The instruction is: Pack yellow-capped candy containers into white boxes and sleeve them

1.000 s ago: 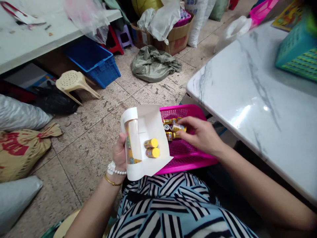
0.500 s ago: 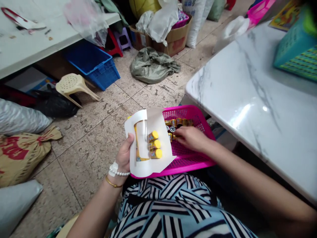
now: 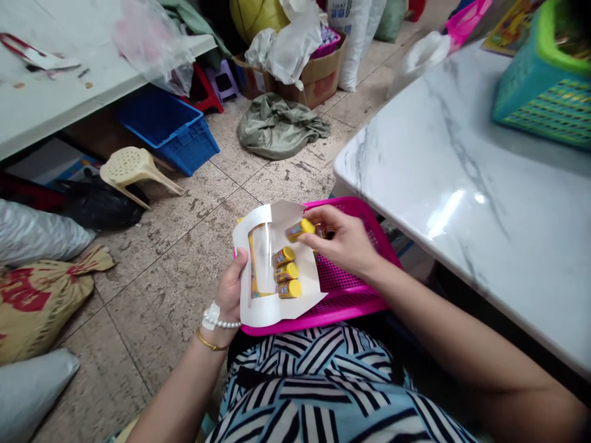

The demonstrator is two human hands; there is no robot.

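My left hand [image 3: 231, 283] grips the left side of an opened white cardboard box [image 3: 263, 312] with a clear window. Inside the box, three small yellow-capped tubs [image 3: 287, 272] lie on their sides in a column. Between the fingertips of my right hand [image 3: 344, 237] is another small tub [image 3: 299, 231] with a yellow cap, held tilted over the upper part of the box. Beneath, a pink plastic basket [image 3: 318, 320] rests on my lap. More small tubs in it are mostly hidden behind my right hand.
A white marbled table [image 3: 415, 141] with a teal basket [image 3: 535, 92] stands to my right. On the floor ahead are a grey-green sack [image 3: 277, 132], a blue crate [image 3: 194, 147] and a cream stool [image 3: 127, 165]. Filled sacks [image 3: 41, 301] lie at the left.
My right hand has lifted a yellow-capped tub out of the pink basket and moved left with it to the box. My left hand still holds the box.
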